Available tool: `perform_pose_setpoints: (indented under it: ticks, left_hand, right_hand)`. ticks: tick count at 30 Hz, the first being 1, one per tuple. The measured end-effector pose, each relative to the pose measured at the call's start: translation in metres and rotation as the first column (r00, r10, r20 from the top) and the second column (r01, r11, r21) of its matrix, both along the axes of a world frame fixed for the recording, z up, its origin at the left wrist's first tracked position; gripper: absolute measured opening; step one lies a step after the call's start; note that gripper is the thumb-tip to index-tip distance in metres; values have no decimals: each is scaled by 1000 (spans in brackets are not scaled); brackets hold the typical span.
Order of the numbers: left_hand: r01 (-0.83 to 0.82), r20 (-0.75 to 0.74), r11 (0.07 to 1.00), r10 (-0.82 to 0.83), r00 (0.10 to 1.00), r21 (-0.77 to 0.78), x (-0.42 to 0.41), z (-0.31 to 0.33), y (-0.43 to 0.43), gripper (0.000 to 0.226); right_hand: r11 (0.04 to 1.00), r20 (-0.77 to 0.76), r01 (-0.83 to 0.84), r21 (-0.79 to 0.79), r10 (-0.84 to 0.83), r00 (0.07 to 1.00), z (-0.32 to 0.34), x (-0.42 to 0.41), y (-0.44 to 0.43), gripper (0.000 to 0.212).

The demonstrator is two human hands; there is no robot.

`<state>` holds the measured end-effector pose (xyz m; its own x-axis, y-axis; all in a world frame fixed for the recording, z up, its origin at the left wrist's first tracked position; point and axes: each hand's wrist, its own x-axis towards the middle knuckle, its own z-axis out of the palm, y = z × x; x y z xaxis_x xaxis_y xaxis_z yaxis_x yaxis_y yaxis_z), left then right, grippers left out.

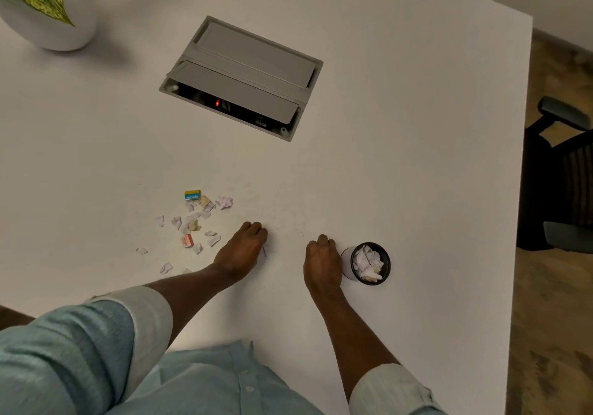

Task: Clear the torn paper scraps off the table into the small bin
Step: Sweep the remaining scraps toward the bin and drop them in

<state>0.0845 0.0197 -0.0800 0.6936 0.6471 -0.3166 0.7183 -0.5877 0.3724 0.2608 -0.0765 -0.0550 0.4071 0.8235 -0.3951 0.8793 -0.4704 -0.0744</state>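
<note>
A small blue and yellow box [192, 195] at the far edge of the litter bears pale lettering that lies upside down to the camera and is too small to read with certainty; a little orange-pink wrapper [186, 240] nearer the person also carries print too fine to make out; the small bin [369, 264], round with a black rim and a pale outer wall, stands upright on the white table [417, 158] and holds a heap of crumpled white paper pieces; the torn paper scraps [192, 222] lie scattered on the table to the left of the left hand [243, 249], well apart from the bin, with a crumpled ball [226, 202] at their far right edge; one stray scrap [300, 231] lies between the two hands; the left hand's fingers are curled under with the knuckles up, and a thin pale sliver shows at their near side, though whether they pinch it cannot be told; the right hand [322, 262] sits just beside the bin's left wall, fingers likewise curled down, and whether it holds anything cannot be told; a grey cable hatch [240, 76] shows a small red light [217, 103].
</note>
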Motion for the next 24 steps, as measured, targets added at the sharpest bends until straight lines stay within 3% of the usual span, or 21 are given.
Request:
perform_pose_setpoints:
  ticks: [8, 14, 20, 24]
  left_hand:
    - [-191, 122, 976, 203, 972, -100, 5, 10, -16, 21]
    - [-351, 328, 914, 402, 855, -205, 46, 37, -35, 19]
    - [-231, 513, 908, 392, 764, -349, 115, 80, -58, 13]
    - [-105, 543, 941, 275, 794, -323, 150, 93, -72, 8]
  right_hand:
    - [979, -118, 78, 187, -57, 991, 7, -10, -28, 16]
    - [792, -273, 343, 506, -230, 934, 40, -2, -57, 21]
    - [573, -311, 494, 653, -392, 866, 75, 32, -73, 16]
    - [545, -332, 533, 648, -428, 841, 78, 53, -80, 10]
